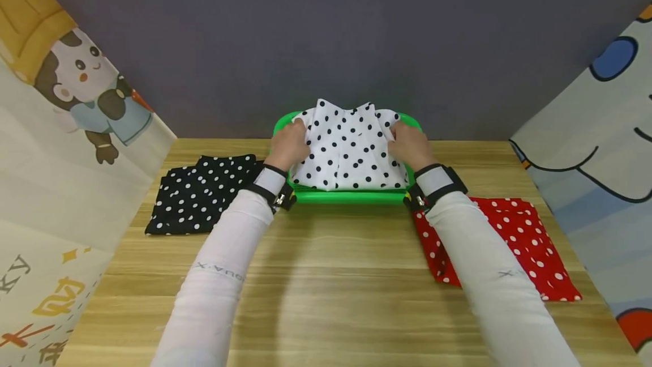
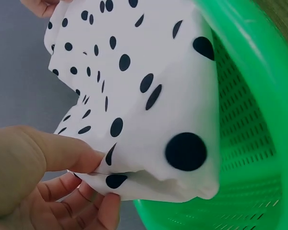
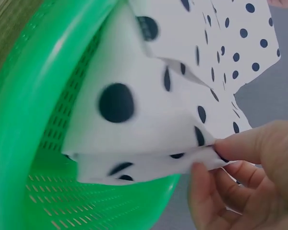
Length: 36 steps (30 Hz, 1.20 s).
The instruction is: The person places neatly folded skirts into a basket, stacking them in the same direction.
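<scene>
A white cloth with black dots (image 1: 348, 146), folded in layers, is held over a green plastic basket (image 1: 351, 197) at the back of the table. My left hand (image 1: 288, 145) pinches the cloth's left edge between thumb and fingers, as the left wrist view shows up close. On the opposite edge, my right hand (image 1: 411, 145) pinches the fabric the same way. Part of the cloth lies within the basket's rim; in the right wrist view its lower fold (image 3: 134, 165) hangs above the slotted basket wall (image 3: 62, 191).
Left of the basket lies a folded black cloth with white dots (image 1: 201, 194). A red cloth with white dots (image 1: 524, 242) lies at the right, partly under my right forearm. Behind the wooden table (image 1: 346, 276) rises a dark grey wall (image 1: 331, 44).
</scene>
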Available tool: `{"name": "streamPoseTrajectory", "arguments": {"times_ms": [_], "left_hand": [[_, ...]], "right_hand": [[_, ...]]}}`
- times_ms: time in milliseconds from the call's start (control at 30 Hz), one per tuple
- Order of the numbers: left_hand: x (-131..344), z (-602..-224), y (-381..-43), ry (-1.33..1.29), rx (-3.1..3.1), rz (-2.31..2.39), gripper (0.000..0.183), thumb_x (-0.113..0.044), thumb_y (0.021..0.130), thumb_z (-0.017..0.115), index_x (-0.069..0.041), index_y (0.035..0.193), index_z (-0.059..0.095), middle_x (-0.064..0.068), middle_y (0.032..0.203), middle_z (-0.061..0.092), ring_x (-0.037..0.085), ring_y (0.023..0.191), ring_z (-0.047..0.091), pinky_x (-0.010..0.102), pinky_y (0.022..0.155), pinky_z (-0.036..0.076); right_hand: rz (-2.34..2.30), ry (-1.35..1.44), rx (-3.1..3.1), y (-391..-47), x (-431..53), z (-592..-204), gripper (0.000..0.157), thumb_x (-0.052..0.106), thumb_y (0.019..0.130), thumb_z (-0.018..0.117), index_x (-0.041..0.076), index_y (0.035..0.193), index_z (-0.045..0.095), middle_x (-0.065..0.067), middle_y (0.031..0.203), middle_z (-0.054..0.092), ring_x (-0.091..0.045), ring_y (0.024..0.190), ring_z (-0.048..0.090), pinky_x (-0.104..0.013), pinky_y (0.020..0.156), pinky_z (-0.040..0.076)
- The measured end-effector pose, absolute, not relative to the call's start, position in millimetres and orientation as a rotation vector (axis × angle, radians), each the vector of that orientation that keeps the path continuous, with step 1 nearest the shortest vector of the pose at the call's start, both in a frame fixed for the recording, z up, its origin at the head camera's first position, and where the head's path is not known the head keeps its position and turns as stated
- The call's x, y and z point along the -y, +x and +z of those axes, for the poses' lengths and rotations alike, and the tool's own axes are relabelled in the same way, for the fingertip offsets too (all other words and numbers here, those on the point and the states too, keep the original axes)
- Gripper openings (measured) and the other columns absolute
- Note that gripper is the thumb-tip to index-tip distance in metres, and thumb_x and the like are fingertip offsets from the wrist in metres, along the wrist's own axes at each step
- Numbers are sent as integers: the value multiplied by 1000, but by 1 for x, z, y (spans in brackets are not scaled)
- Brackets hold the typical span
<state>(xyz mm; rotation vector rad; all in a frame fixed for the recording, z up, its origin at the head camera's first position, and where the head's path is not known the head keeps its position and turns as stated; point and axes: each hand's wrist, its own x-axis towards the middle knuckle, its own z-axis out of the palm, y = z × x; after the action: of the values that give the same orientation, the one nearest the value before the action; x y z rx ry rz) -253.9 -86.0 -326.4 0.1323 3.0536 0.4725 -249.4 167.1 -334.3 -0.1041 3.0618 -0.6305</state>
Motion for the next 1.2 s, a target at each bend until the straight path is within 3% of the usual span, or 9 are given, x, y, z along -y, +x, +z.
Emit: {"name": "streamPoseTrajectory", "arguments": {"times_ms": [133,300,467,733,900,1000,1100,1133,1200], "left_hand": [[82,-328,-260,119,-3021,422,56,-8,79,56,4,131,39,18,100,59,31,79,58,39,62,50],[77,-332,-267,86,-2968,378,50,-10,82,55,2,129,42,17,102,59,30,82,58,38,64,50],[73,-336,-270,53,-2930,378,41,-12,86,54,-1,124,46,15,107,57,30,88,57,39,69,50],[69,-340,-270,47,-2880,344,40,-12,87,52,-1,124,48,16,112,56,29,90,57,38,74,49],[69,-342,-270,39,-2856,335,40,-12,86,53,-1,124,48,16,112,56,29,91,56,38,76,49],[70,-343,-271,51,-2829,330,41,-12,86,52,-2,125,46,16,114,56,29,93,56,38,78,49],[71,-346,-273,63,-2812,325,43,-12,87,51,-1,128,44,17,117,55,30,97,55,39,80,48],[72,-347,-274,63,-2813,324,43,-12,87,51,-1,128,44,17,118,54,31,98,55,39,80,48],[73,-348,-275,58,-2818,339,43,-10,88,50,-1,129,44,18,119,55,31,98,56,39,79,49]], "right_hand": [[-572,-85,-2981,-256,-166,-334,17,4,83,42,-1,97,50,-15,82,48,-26,68,44,-30,55,33],[-526,-40,-2864,-260,-164,-336,44,1,82,45,-6,125,45,-25,113,53,-32,83,53,-31,58,44],[-472,20,-2772,-264,-160,-340,50,2,82,51,-7,130,39,-27,121,49,-35,93,54,-31,61,50],[-438,55,-2694,-272,-159,-348,47,6,87,46,-7,132,38,-29,128,46,-19,59,62,-24,50,49],[-478,46,-2657,-275,-158,-352,50,5,87,46,-5,135,36,-28,135,40,-21,66,64,-24,51,51],[-486,20,-2655,-275,-157,-354,46,4,87,47,-6,131,42,-26,132,44,-21,67,65,-24,52,51],[-449,-17,-2660,-276,-156,-357,22,3,87,47,-4,104,58,-20,100,60,-14,51,56,-22,47,46],[-440,-31,-2663,-276,-156,-358,14,2,87,47,-2,91,59,-15,84,59,-12,46,49,-21,45,42],[-478,-23,-2661,-276,-156,-361,13,2,87,47,3,78,55,-6,69,52,-10,47,47,-21,46,40]]}}
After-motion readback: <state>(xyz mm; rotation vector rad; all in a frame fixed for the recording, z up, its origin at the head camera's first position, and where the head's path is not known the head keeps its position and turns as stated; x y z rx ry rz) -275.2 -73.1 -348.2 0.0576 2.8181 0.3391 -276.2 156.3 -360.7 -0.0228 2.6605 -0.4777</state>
